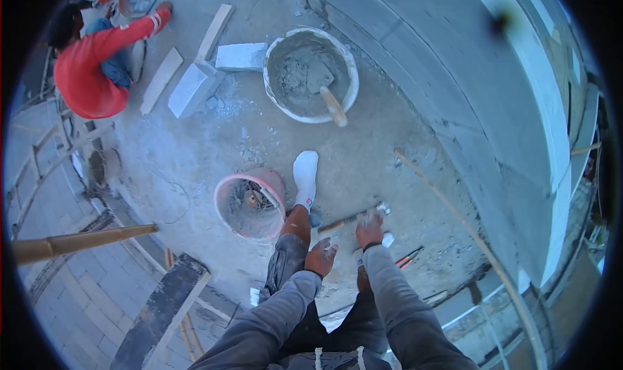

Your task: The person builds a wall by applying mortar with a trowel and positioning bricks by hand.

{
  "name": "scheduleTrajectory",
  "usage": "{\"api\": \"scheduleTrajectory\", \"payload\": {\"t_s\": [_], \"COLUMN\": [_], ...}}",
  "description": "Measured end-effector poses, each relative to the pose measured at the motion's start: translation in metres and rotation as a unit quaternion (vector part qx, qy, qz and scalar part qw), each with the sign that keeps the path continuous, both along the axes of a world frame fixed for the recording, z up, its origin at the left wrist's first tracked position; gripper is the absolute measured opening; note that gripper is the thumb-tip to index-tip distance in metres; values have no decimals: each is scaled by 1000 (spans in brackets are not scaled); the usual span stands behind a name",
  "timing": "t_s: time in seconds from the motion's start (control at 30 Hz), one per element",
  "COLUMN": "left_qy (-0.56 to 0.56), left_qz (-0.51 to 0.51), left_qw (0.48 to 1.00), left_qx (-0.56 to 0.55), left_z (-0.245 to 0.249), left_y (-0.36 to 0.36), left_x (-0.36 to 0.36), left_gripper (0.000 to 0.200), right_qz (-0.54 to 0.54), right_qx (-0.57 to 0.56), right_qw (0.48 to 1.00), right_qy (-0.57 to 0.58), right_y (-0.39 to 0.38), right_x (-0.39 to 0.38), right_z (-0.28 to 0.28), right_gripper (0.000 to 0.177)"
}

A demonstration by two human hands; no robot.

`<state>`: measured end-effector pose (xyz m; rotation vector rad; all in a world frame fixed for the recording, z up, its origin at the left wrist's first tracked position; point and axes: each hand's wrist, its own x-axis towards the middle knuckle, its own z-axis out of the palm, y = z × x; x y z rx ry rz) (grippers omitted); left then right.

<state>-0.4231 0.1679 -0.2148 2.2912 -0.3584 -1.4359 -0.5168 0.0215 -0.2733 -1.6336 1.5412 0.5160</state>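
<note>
My left hand (321, 257) is in front of my left thigh, fingers curled, and what it may hold is too small to make out. My right hand (369, 228) hangs over the concrete floor beside the head of a hammer (342, 222); whether it touches the hammer is unclear. The hammer lies with its handle pointing left. Pliers with red handles (409, 258) lie to the right of my right hand. Left of my white sock (305, 172) stands a pink bucket (220, 204) with small pieces inside.
A round tub (352, 78) of grey mortar holds a trowel (332, 104). Pale blocks (241, 57) lie left of it. A person in red (97, 71) crouches at the upper left. Bamboo poles (84, 241) are at the left, a long stick (461, 221) at the right beside the wall.
</note>
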Motion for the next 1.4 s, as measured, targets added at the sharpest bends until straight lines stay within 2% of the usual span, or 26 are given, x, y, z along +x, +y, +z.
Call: {"api": "scheduleTrajectory", "payload": {"t_s": [0.03, 0.07, 0.1, 0.13, 0.17, 0.23, 0.3, 0.37, 0.4, 0.47, 0.53, 0.57, 0.63, 0.7, 0.73, 0.8, 0.83, 0.9, 0.97, 1.07, 1.1, 1.13, 1.23, 1.27, 1.33, 1.4], "left_qy": [13, 24, 39, 55, 68, 101, 115, 122, 134, 124, 156, 160, 166, 189, 185, 186, 180, 157, 145, 39, 156, 120, -94, -174, -125, -142], "left_qz": [5, 16, 32, 47, 54, 123, 164, 218, 228, 235, 257, 268, 289, 306, 320, 323, 337, 348, 319, 132, 278, 275, 235, 184, 240, 197], "left_qw": [1000, 1000, 998, 996, 995, 987, 980, 968, 964, 964, 953, 950, 943, 933, 929, 928, 924, 924, 936, 984, 948, 954, 965, 961, 963, 967], "left_qx": [11, 8, 28, 49, 48, 13, 6, 20, 23, 26, 40, 24, 13, 14, 29, 7, 29, 26, -41, -112, 9, 2, -73, -111, -14, 71], "left_z": [0, -1, -1, -1, 0, 3, -2, 2, 3, -3, -1, -2, -3, -2, -2, 2, 7, 2, -9, -44, -11, -28, -75, -72, -10, 27], "left_y": [-10, -20, -28, -33, -42, -58, -66, -73, -70, -66, -71, -73, -77, -83, -84, -80, -75, -75, -62, -37, -55, -43, 7, 20, 19, 27], "left_x": [12, 23, 33, 41, 47, 56, 66, 78, 77, 77, 85, 88, 92, 94, 98, 102, 102, 113, 85, 53, 102, 112, 126, 154, 221, 248], "left_gripper": [41, 41, 41, 41, 41, 41, 41, 39, 39, 39, 38, 40, 42, 38, 38, 39, 39, 40, 41, 37, 33, 33, 31, 31, 34, 39], "right_qz": [1, 38, 52, 101, 191, 191, 221, 224, 234, 292, 365, 447, 483, 449, 453, 579, 589, 526, 462, 370, 339, 314, 306, 317, 354, 294], "right_qx": [-47, -160, -201, -205, -180, -76, -45, 33, 38, 15, -19, -117, -226, -274, -308, -322, -302, -223, -207, -196, -181, -168, -157, -160, -172, -127], "right_qw": [998, 984, 973, 967, 959, 978, 974, 971, 968, 953, 923, 883, 840, 839, 828, 744, 746, 819, 857, 902, 917, 929, 936, 933, 919, 945], "right_qy": [-41, -66, -103, -113, -104, -27, 17, 71, 83, 79, 122, 86, 104, 140, 116, 82, 66, 58, 95, 101, 103, 105, 70, 49, 18, -70], "right_y": [-41, -76, -119, -158, -187, -219, -219, -218, -215, -210, -213, -223, -240, -257, -269, -275, -263, -245, -213, -176, -169, -163, -147, -142, -142, -140], "right_x": [37, 73, 122, 169, 196, 270, 300, 313, 314, 318, 320, 286, 277, 306, 308, 326, 321, 306, 281, 259, 259, 255, 247, 245, 235, 226], "right_z": [3, -6, 4, 10, -20, -33, -51, -68, -60, -33, 6, -11, -11, -14, -33, -47, -56, -71, -70, -66, -58, -53, -26, -16, 17, 66], "right_gripper": [57, 49, 43, 41, 42, 39, 41, 50, 50, 48, 53, 54, 51, 42, 38, 32, 32, 34, 40, 49, 53, 56, 65, 66, 68, 48]}}
